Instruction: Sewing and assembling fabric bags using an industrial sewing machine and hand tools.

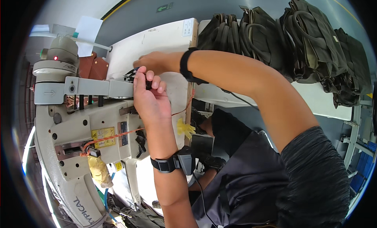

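My left hand (151,96) is raised beside the head of a white industrial sewing machine (84,122), palm turned up and fingers curled in. A small dark piece (149,85) shows between its fingers; its kind is unclear. Just beyond, my right hand (154,62) bends down over the white worktable (135,45), its fingers curled and mostly hidden. Close to both hands, at the end of the machine's grey arm (100,87), is a dark object (130,74), too small and covered to name. An orange cord (114,136) runs across the machine toward my left wrist.
Several dark olive bags with handles (310,43) lie on a white table at the right. A yellow glove-like piece (185,128) hangs at the worktable's edge. Brown pieces (93,67) stand behind the machine arm. A thread cone (99,171) is on the machine's near side.
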### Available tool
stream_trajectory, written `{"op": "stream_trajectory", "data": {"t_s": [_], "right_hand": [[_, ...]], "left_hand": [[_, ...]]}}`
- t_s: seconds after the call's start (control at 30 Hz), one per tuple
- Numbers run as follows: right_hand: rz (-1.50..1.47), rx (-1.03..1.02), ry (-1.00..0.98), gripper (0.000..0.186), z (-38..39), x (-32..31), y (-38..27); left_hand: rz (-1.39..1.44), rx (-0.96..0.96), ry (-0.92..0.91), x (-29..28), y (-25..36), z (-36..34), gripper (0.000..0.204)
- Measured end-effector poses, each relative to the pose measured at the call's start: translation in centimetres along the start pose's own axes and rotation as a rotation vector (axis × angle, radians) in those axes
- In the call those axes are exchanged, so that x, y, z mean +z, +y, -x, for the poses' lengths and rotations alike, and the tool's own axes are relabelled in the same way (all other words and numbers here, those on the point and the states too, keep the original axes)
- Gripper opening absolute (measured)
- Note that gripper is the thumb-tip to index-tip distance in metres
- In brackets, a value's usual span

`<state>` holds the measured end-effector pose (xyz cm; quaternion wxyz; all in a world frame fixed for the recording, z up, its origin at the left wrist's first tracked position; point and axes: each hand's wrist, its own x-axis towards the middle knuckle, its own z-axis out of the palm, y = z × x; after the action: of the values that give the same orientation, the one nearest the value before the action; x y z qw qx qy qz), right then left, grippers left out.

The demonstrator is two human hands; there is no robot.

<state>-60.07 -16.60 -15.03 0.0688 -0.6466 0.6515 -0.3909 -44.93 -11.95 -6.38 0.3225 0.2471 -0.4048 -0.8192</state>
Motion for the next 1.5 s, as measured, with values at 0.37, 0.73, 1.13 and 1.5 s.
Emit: {"op": "stream_trajectory", "data": {"t_s": [0.37,0.73,1.13,1.5], "right_hand": [[-0.365,0.111,-0.264,0.022,-2.8,0.4,-2.6],[-0.285,0.2,-0.002,0.032,0.4,0.9,-2.4],[0.004,0.165,-0.801,0.034,25.9,-8.1,-10.5],[-0.79,0.971,-0.828,0.033,30.2,-8.0,-13.7]], "left_hand": [[0.025,0.021,0.072,-0.5,1.2,0.2,0.014],[-0.157,-0.289,-0.272,1.0,1.0,13.9,0.024],[-0.167,-0.408,-0.029,-12.6,2.0,36.6,0.019],[0.011,-0.301,-0.087,-15.2,1.2,43.0,0.021]]}}
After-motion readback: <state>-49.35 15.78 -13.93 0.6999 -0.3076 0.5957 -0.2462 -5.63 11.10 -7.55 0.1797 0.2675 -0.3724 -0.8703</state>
